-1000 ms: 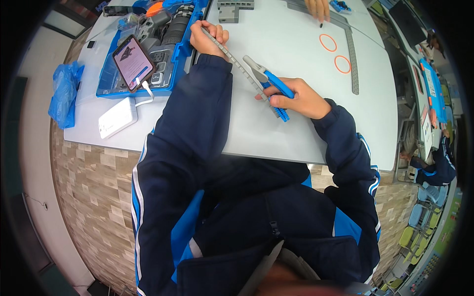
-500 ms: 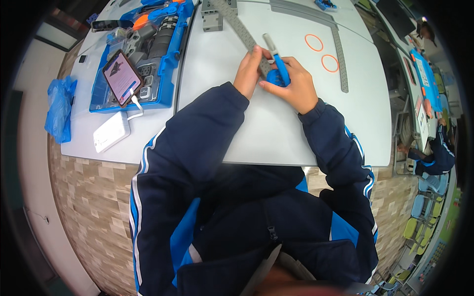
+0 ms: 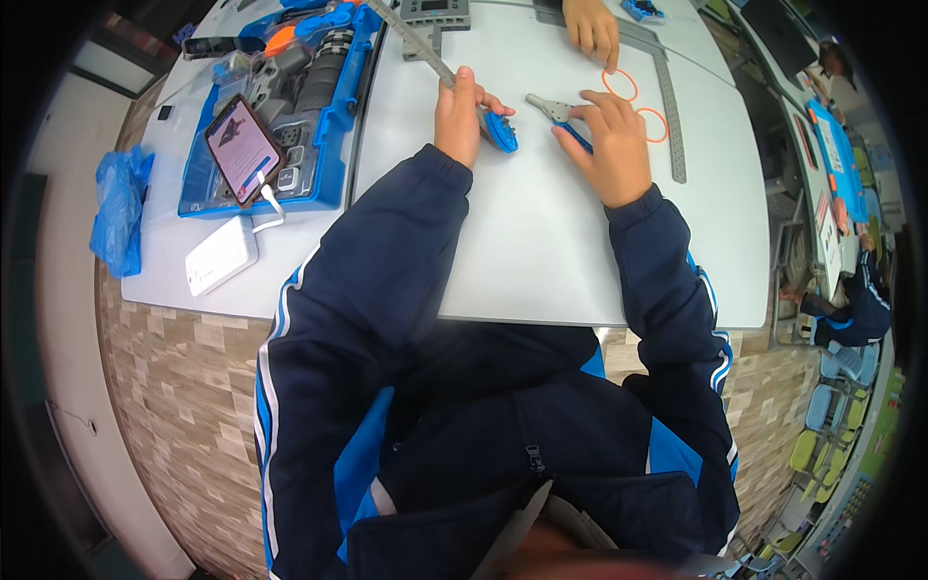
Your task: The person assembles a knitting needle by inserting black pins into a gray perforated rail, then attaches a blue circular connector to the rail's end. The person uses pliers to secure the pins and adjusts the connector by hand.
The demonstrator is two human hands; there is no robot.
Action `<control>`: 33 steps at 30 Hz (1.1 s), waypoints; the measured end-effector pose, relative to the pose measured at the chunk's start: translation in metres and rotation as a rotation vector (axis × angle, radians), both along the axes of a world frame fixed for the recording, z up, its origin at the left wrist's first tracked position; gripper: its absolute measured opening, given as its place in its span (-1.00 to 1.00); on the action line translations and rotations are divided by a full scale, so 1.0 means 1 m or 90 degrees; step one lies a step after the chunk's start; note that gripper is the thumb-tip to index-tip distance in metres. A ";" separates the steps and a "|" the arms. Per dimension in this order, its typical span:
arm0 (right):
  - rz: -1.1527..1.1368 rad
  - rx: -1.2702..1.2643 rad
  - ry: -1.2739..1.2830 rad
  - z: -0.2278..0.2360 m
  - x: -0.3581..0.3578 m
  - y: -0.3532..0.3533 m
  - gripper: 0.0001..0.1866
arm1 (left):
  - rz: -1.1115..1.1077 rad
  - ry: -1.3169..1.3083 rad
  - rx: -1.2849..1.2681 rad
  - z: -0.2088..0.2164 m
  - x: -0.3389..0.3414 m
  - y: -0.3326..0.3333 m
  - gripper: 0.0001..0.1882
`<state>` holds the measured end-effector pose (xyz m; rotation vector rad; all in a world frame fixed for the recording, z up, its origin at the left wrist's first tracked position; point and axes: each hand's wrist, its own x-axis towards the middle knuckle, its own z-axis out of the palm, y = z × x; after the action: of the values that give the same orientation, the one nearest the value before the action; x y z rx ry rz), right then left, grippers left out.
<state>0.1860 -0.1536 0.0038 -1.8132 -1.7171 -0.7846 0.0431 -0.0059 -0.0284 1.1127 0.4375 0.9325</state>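
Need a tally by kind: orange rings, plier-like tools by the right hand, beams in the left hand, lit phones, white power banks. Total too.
Orange rings: 2
Plier-like tool: 1
Grey beam in left hand: 1
Lit phone: 1
White power bank: 1
Total: 6

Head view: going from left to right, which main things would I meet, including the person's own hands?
Blue plastic bag, white power bank, left hand, gray-and-blue tool, right hand.
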 end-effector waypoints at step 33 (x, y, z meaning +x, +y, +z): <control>0.068 -0.145 0.223 -0.015 0.026 0.002 -0.49 | -0.033 0.106 0.027 -0.002 0.002 -0.006 -0.56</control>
<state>0.2122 -0.1520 -0.0110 -1.8542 -1.7022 -0.2139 0.0449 -0.0120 -0.0302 1.2402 0.5242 0.8104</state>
